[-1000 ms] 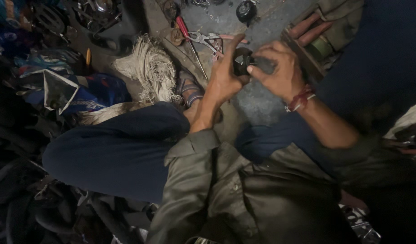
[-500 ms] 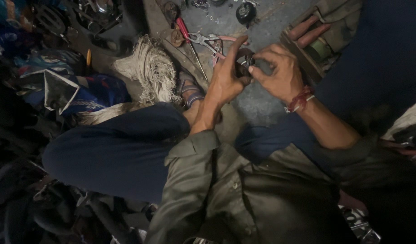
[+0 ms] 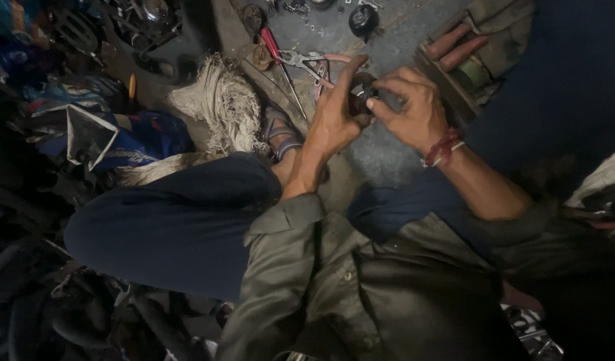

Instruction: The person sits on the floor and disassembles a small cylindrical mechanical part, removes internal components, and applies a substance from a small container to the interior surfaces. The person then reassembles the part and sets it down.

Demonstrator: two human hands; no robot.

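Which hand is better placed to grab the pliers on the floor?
Left, probably. The left hand sits right beside the pliers, while the right hand grips the small dark part farther away.

Black round part (image 3: pixel 361 100) — red wristband (image 3: pixel 443 148), navy trousers (image 3: pixel 180 227).

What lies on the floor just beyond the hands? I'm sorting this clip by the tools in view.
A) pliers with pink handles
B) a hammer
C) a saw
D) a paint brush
A: pliers with pink handles lie on the grey floor just past the left hand and right hand, which together hold a small dark round part.
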